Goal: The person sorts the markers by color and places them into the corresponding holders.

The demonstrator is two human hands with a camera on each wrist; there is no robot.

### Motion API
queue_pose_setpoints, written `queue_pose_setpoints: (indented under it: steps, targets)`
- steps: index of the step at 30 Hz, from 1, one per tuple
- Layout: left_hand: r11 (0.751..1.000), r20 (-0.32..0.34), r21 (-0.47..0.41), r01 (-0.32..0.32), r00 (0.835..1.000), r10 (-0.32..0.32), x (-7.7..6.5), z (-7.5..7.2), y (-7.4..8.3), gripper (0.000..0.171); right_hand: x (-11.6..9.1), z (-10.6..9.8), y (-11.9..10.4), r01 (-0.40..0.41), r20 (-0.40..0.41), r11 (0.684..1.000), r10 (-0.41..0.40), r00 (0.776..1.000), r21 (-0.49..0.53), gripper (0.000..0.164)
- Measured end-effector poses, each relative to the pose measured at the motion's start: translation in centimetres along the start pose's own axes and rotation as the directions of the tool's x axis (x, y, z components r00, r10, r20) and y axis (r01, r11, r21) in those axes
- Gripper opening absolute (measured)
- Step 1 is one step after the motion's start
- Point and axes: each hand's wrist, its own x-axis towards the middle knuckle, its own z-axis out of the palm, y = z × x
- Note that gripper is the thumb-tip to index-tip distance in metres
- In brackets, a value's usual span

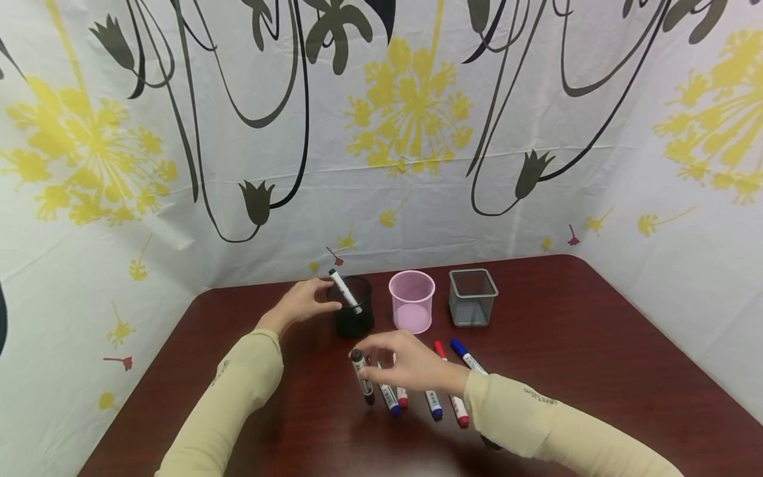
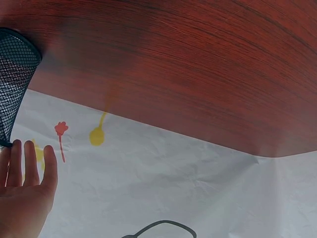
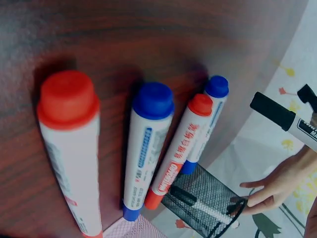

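Note:
My left hand (image 1: 303,301) is at the black mesh pen cup (image 1: 354,324), with fingertips touching its rim. Straight fingers (image 2: 30,166) show beside that rim in the left wrist view. A white marker with a black cap (image 1: 343,289) leans inside the cup, cap end up over the rim. Nearer the front, my right hand (image 1: 411,361) pinches another black-capped marker (image 1: 361,377) between thumb and fingers, above the table. Under and beside that hand lie several red and blue markers; a red marker (image 3: 69,148) and a blue marker (image 3: 147,153) show large in the right wrist view.
A pink mesh cup (image 1: 412,317) and a grey square mesh holder (image 1: 471,310) stand right of the black cup. A dark tip (image 1: 491,443) shows below the right sleeve. The dark red table (image 1: 572,331) ends at a patterned cloth wall (image 1: 334,152).

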Motion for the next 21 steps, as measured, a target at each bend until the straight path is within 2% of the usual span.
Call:
queue_pose_setpoints:
  steps: [8,13,21]
  targets:
    - [1.000,0.006,-0.004,0.004,1.000,-0.004,0.2,0.1,-0.2,0.065,0.7,-1.1,-0.7,-0.072,-0.032,0.997,0.072,0.997,0.004,0.029]
    - [1.000,0.005,-0.006,0.001,1.000,-0.001,0.2,0.0,-0.2,0.064,1.2,-1.6,-0.9,-0.083,-0.039,0.996,0.083,0.996,0.014,0.030]
    - [1.000,0.005,-0.005,0.004,1.000,-0.004,0.2,0.0,-0.2,0.066,2.2,-2.0,-1.4,-0.118,-0.105,0.993,0.121,0.987,0.030,0.026]
